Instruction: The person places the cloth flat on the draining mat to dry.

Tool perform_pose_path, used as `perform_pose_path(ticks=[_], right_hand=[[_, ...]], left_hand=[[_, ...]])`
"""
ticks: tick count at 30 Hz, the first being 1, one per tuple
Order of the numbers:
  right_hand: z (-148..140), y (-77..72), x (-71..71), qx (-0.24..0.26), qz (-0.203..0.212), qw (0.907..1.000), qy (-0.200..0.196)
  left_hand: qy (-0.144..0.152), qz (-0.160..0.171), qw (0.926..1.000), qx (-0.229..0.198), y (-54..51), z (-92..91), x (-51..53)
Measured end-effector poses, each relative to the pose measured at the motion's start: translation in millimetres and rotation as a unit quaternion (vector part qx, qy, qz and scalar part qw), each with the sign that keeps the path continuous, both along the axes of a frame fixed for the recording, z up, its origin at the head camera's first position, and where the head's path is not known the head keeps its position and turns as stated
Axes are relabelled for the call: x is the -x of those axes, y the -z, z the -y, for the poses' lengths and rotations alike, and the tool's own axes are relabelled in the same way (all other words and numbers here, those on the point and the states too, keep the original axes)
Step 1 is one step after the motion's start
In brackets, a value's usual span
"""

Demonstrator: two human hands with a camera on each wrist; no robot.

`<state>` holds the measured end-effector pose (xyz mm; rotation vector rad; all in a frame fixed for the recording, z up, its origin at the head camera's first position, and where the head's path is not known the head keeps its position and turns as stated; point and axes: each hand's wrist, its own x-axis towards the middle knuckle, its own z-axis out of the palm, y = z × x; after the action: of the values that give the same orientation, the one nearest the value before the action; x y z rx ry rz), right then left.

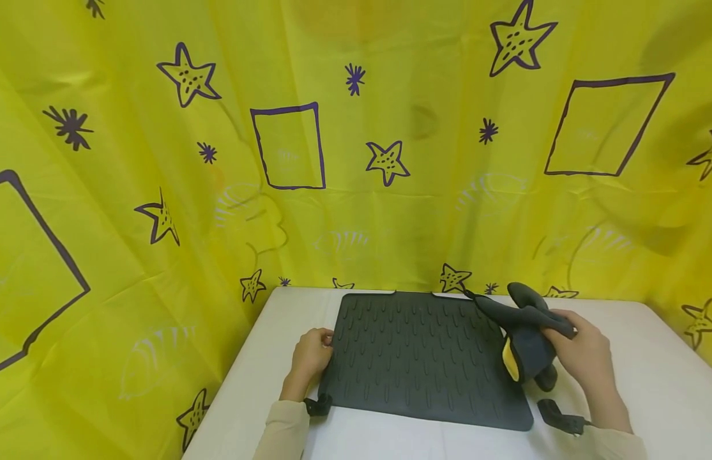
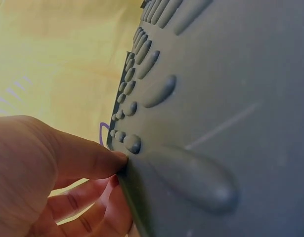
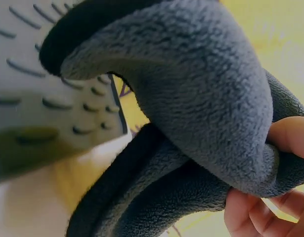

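Note:
A dark grey mat (image 1: 419,358) with raised drop-shaped bumps lies on the white table. My left hand (image 1: 312,351) pinches its left edge; in the left wrist view the thumb of the hand (image 2: 67,163) presses on the rim of the mat (image 2: 231,123), fingers beneath. My right hand (image 1: 585,351) grips a dark fleece item (image 1: 528,338) with a yellow patch, over the mat's right side. In the right wrist view, the soft grey fabric (image 3: 201,89) hangs in folds from the fingers of the hand (image 3: 275,197); part of the mat (image 3: 23,64) shows behind it.
The white table (image 1: 626,326) reaches back to a yellow curtain (image 1: 344,211) printed with stars and squares, which also hangs along the left and right sides. Dark wrist-camera mounts sit by both wrists.

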<state>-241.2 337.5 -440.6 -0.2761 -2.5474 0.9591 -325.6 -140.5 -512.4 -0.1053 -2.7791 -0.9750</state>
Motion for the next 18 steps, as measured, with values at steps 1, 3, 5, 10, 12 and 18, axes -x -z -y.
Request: perform_pose_path(ticks=[1,3,5,10,12,18], right_hand=[[2.4,-0.5,0.4,0.002,-0.002,1.0000,-0.003],[7.5,-2.1,1.3,0.008,-0.002,0.9999,-0.009],[12.3,-4.2,2.0,0.019,0.001,0.9997,-0.015],[25.0,-9.8,3.7,0.050,0.006,0.9982,-0.032],[30.6,-10.8,4.5,0.056,0.005,0.9977,-0.038],[50.6,-9.7,7.5,0.075,-0.003,0.9956,-0.056]], left_hand=[[0.000,-0.001,1.0000,0.000,0.1,-0.2,0.2],[-0.002,0.000,1.0000,-0.001,0.6,-0.9,0.2],[-0.003,-0.003,1.0000,0.001,1.2,-1.5,0.3],[-0.002,-0.005,1.0000,0.007,2.3,-2.2,0.8],[-0.002,-0.003,1.0000,0.005,2.1,-2.1,0.6],[-0.006,0.002,0.9999,0.008,1.5,-1.0,-0.5]])
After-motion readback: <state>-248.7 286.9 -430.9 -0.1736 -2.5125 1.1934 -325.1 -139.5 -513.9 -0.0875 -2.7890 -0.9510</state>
